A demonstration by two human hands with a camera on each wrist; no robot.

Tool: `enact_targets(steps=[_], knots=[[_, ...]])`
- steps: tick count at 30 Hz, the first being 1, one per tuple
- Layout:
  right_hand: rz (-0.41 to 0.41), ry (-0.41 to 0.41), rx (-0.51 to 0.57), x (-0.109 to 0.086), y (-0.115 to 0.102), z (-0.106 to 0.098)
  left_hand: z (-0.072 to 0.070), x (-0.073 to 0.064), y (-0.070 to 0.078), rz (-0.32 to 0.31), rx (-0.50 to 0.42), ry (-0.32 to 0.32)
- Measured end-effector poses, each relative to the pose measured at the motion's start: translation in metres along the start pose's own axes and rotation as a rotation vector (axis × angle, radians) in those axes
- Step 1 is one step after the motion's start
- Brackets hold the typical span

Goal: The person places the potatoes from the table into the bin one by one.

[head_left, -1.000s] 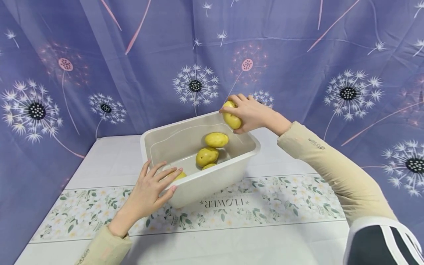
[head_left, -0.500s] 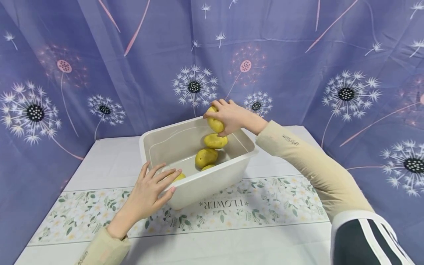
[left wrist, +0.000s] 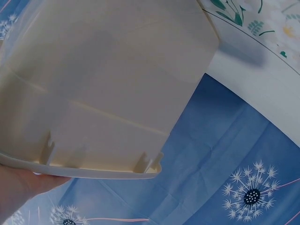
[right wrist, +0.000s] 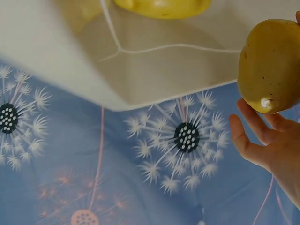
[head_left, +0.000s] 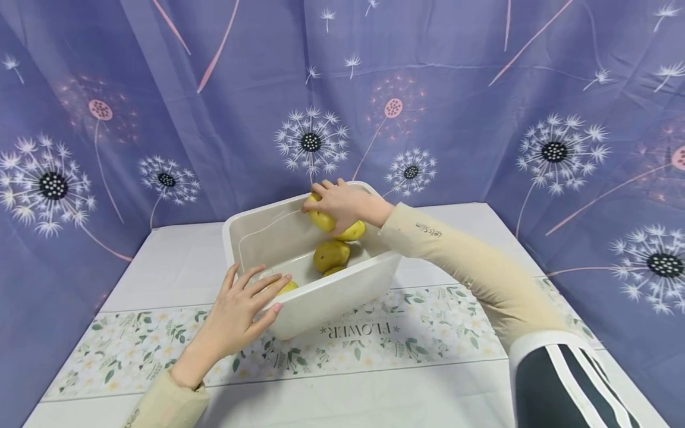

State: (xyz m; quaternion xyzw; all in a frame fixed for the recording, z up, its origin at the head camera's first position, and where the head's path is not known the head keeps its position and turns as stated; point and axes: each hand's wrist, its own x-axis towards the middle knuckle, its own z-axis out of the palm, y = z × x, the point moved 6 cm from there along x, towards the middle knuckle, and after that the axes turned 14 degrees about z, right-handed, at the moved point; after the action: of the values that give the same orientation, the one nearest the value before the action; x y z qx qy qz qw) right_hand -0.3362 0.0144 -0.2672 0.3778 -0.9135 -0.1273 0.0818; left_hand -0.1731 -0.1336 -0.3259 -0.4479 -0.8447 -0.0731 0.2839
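Note:
My right hand (head_left: pixel 342 205) grips a yellow potato (head_left: pixel 321 220) over the far side of a pale plastic tub (head_left: pixel 342 303). In the right wrist view, that potato (right wrist: pixel 269 70) shows its dark specks, with part of the hand (right wrist: pixel 272 145) below it. My left hand (head_left: pixel 241 309) rests over the tub's near left corner, fingers spread and fairly straight across the rim. The left wrist view shows the tub's outer wall (left wrist: pixel 103 84) with part of the hand (left wrist: pixel 28 187) at its rim. Several potatoes lie inside the tub, including a middle potato (head_left: pixel 330 255) and a potato (head_left: pixel 289 286) partly behind my left fingers.
The tub stands on a table covered by a white cloth (head_left: pixel 374 392) with a floral band (head_left: pixel 144 345). A purple dandelion-print curtain (head_left: pixel 241 119) hangs behind the table and along both sides.
My right hand has carried its potato leftward and down, from over the tub's far right corner to above the far wall. My left hand has stayed at the rim.

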Motion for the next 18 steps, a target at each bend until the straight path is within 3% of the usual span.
enact_targets(steps=[11,18], knots=[[-0.044,-0.051,-0.081,0.018,-0.025,0.013,0.000,-0.002,0.000,-0.004,-0.001,-0.007],[-0.074,-0.073,-0.071,0.026,-0.037,0.021,0.000,-0.001,0.000,-0.002,-0.002,-0.002]])
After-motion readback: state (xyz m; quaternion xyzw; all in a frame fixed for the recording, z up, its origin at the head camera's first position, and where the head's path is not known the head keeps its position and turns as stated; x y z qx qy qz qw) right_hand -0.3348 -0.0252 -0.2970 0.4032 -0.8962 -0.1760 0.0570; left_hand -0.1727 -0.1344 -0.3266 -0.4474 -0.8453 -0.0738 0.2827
